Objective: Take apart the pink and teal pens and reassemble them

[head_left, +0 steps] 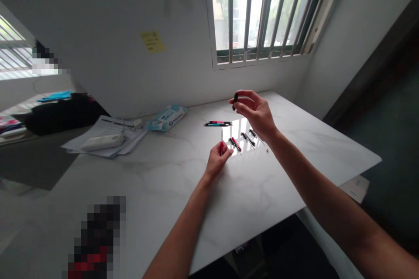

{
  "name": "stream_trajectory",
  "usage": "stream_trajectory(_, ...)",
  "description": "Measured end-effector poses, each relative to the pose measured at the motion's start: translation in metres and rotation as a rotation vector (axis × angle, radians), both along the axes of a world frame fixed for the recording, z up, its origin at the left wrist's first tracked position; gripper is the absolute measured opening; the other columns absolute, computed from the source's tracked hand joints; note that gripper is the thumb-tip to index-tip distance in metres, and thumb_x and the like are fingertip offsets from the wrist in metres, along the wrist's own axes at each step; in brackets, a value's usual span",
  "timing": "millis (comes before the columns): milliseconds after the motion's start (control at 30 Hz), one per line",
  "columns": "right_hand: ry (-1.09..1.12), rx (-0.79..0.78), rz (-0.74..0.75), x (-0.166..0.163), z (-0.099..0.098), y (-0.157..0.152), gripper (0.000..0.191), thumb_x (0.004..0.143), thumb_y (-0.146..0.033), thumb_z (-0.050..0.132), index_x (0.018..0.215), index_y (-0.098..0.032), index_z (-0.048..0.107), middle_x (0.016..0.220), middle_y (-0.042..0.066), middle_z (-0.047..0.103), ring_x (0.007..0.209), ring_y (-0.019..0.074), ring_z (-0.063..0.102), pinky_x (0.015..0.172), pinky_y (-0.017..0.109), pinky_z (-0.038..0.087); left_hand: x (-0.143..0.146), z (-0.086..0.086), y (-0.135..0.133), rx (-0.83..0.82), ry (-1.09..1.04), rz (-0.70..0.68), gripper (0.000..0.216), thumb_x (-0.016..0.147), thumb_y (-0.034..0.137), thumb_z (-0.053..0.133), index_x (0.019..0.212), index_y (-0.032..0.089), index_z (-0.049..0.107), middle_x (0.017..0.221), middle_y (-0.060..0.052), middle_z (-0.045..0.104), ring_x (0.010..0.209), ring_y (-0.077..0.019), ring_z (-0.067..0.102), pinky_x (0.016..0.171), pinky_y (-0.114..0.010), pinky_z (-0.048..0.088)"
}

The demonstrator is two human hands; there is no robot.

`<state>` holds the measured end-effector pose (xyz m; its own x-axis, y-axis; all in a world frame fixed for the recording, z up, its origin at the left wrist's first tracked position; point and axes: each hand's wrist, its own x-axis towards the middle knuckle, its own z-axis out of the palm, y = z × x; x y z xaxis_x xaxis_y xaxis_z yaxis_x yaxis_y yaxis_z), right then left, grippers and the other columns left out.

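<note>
The tabletop [157, 200] looks smooth, glossy and marble-veined. The far pens [216, 125] look like smooth plastic. Left of them, the packet [167, 117] is shiny plastic, the sheets [73, 143] matt paper.

At the far left, we see a packet [167, 118] beside papers [97, 130]. We find a yellow note [153, 42] left of the window [266, 15].

The pen part [221, 145] is red, the small piece [235, 99] black, the tabletop [262, 187] grey-veined white.
</note>
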<state>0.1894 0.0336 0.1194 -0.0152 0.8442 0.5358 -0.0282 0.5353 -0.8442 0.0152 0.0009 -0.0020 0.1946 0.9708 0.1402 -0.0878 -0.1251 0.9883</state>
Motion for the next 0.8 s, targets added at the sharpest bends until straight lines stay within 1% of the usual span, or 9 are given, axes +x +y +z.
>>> stream_trajectory(33, -0.024, 0.015, -0.055, 0.01, -0.001, -0.004, 0.044, 0.089, -0.041, 0.074, 0.129, -0.024, 0.067, 0.116, 0.008, 0.076, 0.105, 0.0236, 0.073, 0.095, 0.041, 0.061, 0.0, 0.001, 0.0, 0.0, -0.015, 0.003, 0.043, 0.076, 0.037, 0.076, 0.07, 0.022, 0.036, 0.068, 0.007, 0.034, 0.063, -0.0098, 0.032, 0.062, -0.024, 0.03)
stream_trajectory(100, -0.096, 0.021, -0.174, 0.033, -0.015, -0.018, 0.04, 0.087, -0.038, 0.076, 0.124, -0.023, 0.071, 0.113, 0.008, 0.076, 0.098, 0.0238, 0.074, 0.092, 0.043, 0.062, -0.001, 0.003, 0.001, -0.004, -0.052, 0.005, 0.042, 0.079, 0.041, 0.074, 0.071, 0.022, 0.037, 0.068, 0.006, 0.036, 0.063, -0.0102, 0.035, 0.064, -0.025, 0.034)
stream_trajectory(167, -0.212, -0.044, -0.305, 0.058, -0.041, -0.035, 0.038, 0.086, -0.037, 0.075, 0.119, -0.02, 0.074, 0.105, 0.008, 0.077, 0.091, 0.0247, 0.076, 0.087, 0.044, 0.063, -0.001, 0.003, 0.001, -0.008, -0.082, 0.004, 0.041, 0.08, 0.043, 0.073, 0.071, 0.022, 0.039, 0.068, 0.006, 0.038, 0.063, -0.0105, 0.038, 0.064, -0.025, 0.035)
stream_trajectory(267, -0.422, -0.168, -0.524, 0.089, -0.088, -0.061, 0.034, 0.086, -0.035, 0.072, 0.115, -0.019, 0.078, 0.096, 0.008, 0.078, 0.082, 0.0239, 0.075, 0.083, 0.043, 0.063, 0.0, 0.003, 0.002, -0.008, -0.097, -0.001, 0.038, 0.081, 0.041, 0.072, 0.071, 0.022, 0.04, 0.067, 0.006, 0.039, 0.063, -0.0106, 0.039, 0.062, -0.025, 0.035)
stream_trajectory(333, -0.512, -0.23, -0.584, 0.101, -0.116, -0.072, 0.033, 0.086, -0.033, 0.069, 0.114, -0.019, 0.078, 0.096, 0.008, 0.078, 0.079, 0.0223, 0.074, 0.081, 0.04, 0.062, 0.001, 0.002, 0.002, -0.007, -0.092, -0.002, 0.037, 0.081, 0.038, 0.071, 0.071, 0.022, 0.04, 0.066, 0.006, 0.039, 0.062, -0.0106, 0.039, 0.062, -0.025, 0.034)
stream_trajectory(400, -0.574, -0.28, -0.6, 0.105, -0.135, -0.077, 0.032, 0.086, -0.03, 0.067, 0.114, -0.019, 0.078, 0.093, 0.007, 0.078, 0.076, 0.0209, 0.074, 0.08, 0.038, 0.06, 0.001, 0.001, 0.003, -0.011, -0.084, -0.004, 0.036, 0.08, 0.037, 0.072, 0.071, 0.022, 0.04, 0.066, 0.006, 0.039, 0.062, -0.0106, 0.04, 0.061, -0.024, 0.034)
stream_trajectory(467, -0.601, -0.313, -0.611, 0.106, -0.146, -0.077, 0.032, 0.085, -0.027, 0.066, 0.113, -0.018, 0.078, 0.09, 0.007, 0.078, 0.074, 0.0202, 0.073, 0.08, 0.037, 0.059, 0.0, 0.001, 0.003, -0.017, -0.079, -0.006, 0.037, 0.081, 0.037, 0.072, 0.071, 0.022, 0.04, 0.066, 0.006, 0.039, 0.062, -0.0105, 0.04, 0.061, -0.024, 0.034)
stream_trajectory(533, -0.61, -0.335, -0.624, 0.105, -0.152, -0.073, 0.031, 0.085, -0.026, 0.066, 0.112, -0.018, 0.077, 0.088, 0.006, 0.078, 0.074, 0.0203, 0.074, 0.081, 0.036, 0.059, -0.001, 0.002, 0.004, -0.02, -0.076, -0.003, 0.037, 0.082, 0.039, 0.072, 0.071, 0.022, 0.04, 0.066, 0.006, 0.039, 0.062, -0.0104, 0.039, 0.062, -0.024, 0.034)
stream_trajectory(800, -0.617, -0.342, -0.612, 0.103, -0.157, -0.07, 0.029, 0.084, -0.029, 0.067, 0.11, -0.021, 0.077, 0.087, 0.004, 0.078, 0.076, 0.0205, 0.074, 0.081, 0.035, 0.057, -0.001, 0.0, 0.004, -0.025, -0.082, -0.007, 0.037, 0.081, 0.037, 0.071, 0.071, 0.022, 0.039, 0.067, 0.006, 0.038, 0.062, -0.01, 0.038, 0.062, -0.024, 0.034)
